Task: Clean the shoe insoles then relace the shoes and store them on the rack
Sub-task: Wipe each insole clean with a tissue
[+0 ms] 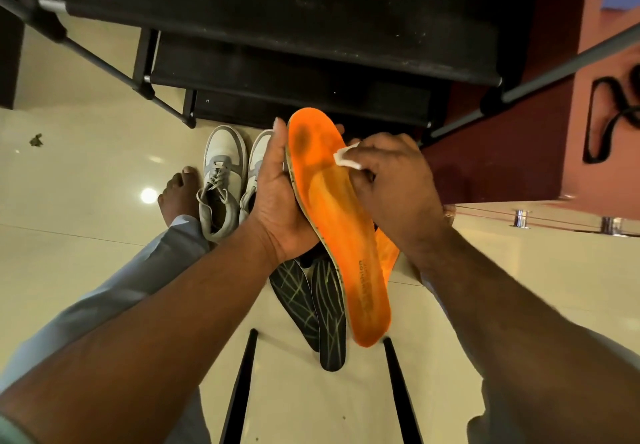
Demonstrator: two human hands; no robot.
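Head view: your left hand [277, 197] grips the orange insole [337, 221] from beneath, its toe end far, above two dark insoles [311, 308] on the floor. Your right hand [391, 180] pinches a white wipe [348, 156] against the insole's right edge; grey-white shoes [223, 180] stand left, near the black rack [277, 48].

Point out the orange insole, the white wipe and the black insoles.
orange insole [341, 235]: head view, middle of its top face.
white wipe [344, 156]: head view, exposed corner.
black insoles [330, 325]: head view, patterned surface of the right one.
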